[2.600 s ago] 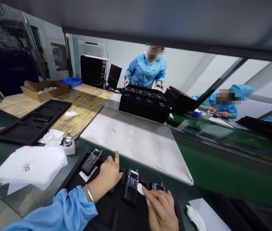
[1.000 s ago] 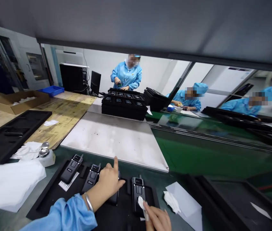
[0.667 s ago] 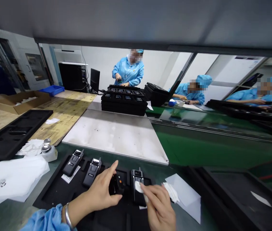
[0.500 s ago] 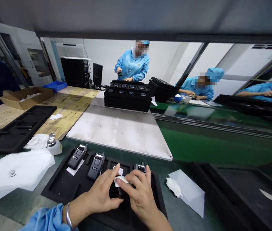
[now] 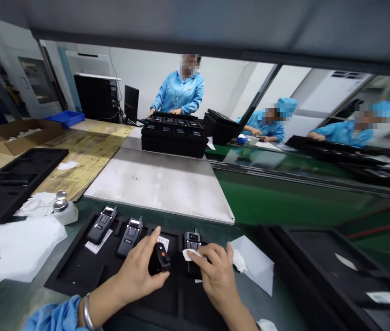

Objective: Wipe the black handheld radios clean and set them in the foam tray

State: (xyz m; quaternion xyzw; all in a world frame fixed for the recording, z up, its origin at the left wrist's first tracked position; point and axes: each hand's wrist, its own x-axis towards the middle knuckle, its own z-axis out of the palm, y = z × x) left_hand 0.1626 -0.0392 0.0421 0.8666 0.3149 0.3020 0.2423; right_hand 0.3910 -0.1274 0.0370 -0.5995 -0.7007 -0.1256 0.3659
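Note:
Held in my left hand [image 5: 139,266] is a black walkie-talkie [image 5: 161,258], tilted so an end with an orange spot faces up. My right hand [image 5: 217,271], a little to the right, pinches a small white cloth [image 5: 188,254]. Behind that cloth another walkie-talkie [image 5: 192,239] lies in the black foam tray [image 5: 101,278]. Two more stand out at the tray's left: one walkie-talkie [image 5: 102,225] at the far corner and a second walkie-talkie [image 5: 130,236] beside it. Printed white labels [image 5: 98,242] lie in the tray by them.
White bags [image 5: 19,248] and a pump bottle [image 5: 64,209] are on the left. A white sheet [image 5: 262,264] lies to the right, near stacked black trays [image 5: 322,271]. Beyond the pale board [image 5: 160,186] stands a tray stack [image 5: 174,146]; several co-workers in blue sit or stand behind.
My right hand has moved right with the cloth, away from the walkie-talkie in my left hand. That walkie-talkie's orange-spotted end now shows. The whole view has shifted slightly.

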